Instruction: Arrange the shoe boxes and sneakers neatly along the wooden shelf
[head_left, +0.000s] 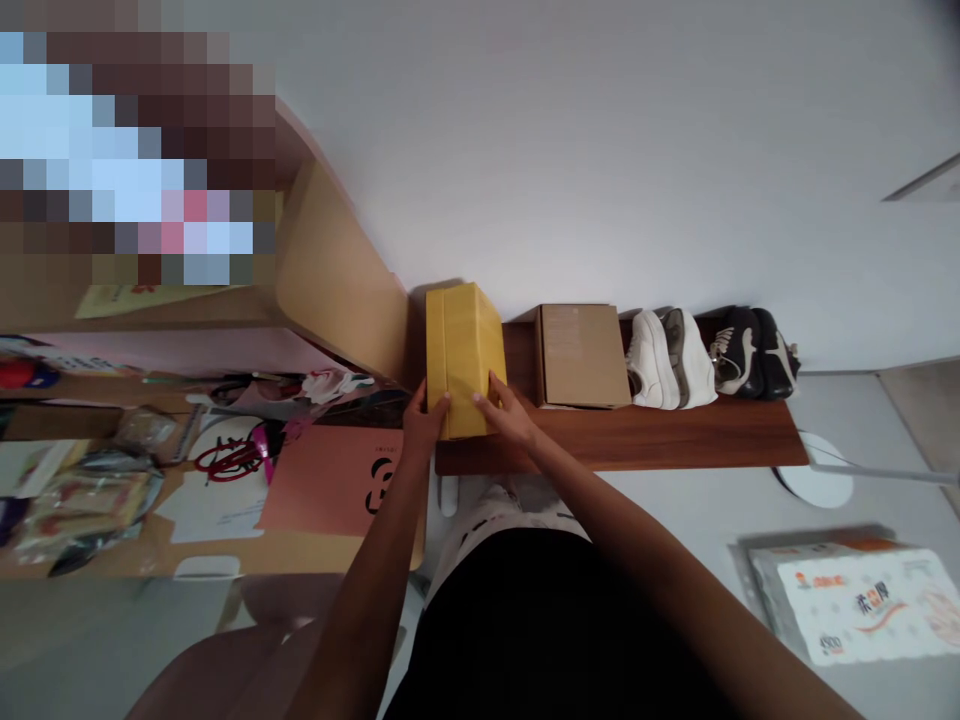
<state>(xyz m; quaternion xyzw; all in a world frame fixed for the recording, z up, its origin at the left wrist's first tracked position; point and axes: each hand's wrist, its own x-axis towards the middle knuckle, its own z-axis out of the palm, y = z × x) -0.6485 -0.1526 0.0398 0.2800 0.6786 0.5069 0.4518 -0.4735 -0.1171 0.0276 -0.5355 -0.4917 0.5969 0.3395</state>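
Yellow box (461, 355) — closed, contents unseen, standing at the left end of a low wooden shelf (675, 435) against the wall. Left hand (426, 418) and right hand (507, 408) clasp its near corners, fingers pressed flat on the sides. Brown cardboard box (583, 354) just beside it, lid shut. Further right: white sneakers (670, 358), then dark shoes (754, 352). Cluttered tabletop (210, 555) to the left — papers, a pink sheet (330, 482), wrapped items hard to make out. Upper left corner blurred. Packaged tissue (862, 600) on the floor, cut off at the right edge.
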